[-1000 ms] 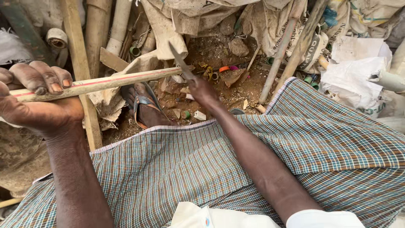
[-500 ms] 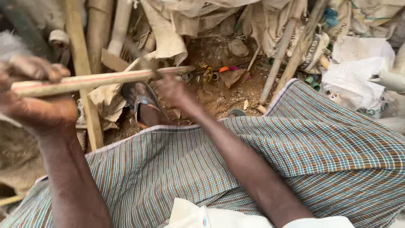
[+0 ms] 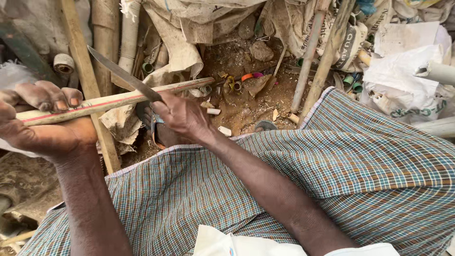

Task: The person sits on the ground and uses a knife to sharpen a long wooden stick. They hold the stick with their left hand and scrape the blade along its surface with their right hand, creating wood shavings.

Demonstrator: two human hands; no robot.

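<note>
My left hand (image 3: 42, 123) grips a long pale stick (image 3: 123, 98) with a red stripe along it, held nearly level across the left of the view. My right hand (image 3: 182, 116) is closed on the handle of a long knife (image 3: 121, 73), whose blade points up and to the left and rests against the stick near its middle. Both forearms reach out over my lap, which is covered by a checked cloth (image 3: 303, 166).
Bare dirt ground (image 3: 246, 102) ahead holds short cut stick pieces (image 3: 214, 111) and small coloured rings. Wooden poles (image 3: 310, 52), a wooden post (image 3: 80, 61), corrugated hose and worn sacks crowd the back. White plastic bags (image 3: 403, 61) lie at right. A sandal (image 3: 159, 130) sits below my right hand.
My right hand has drawn back leftward along the stick, bringing the knife from near the stick's far end to its middle. The blade now points up-left. My left hand stays put.
</note>
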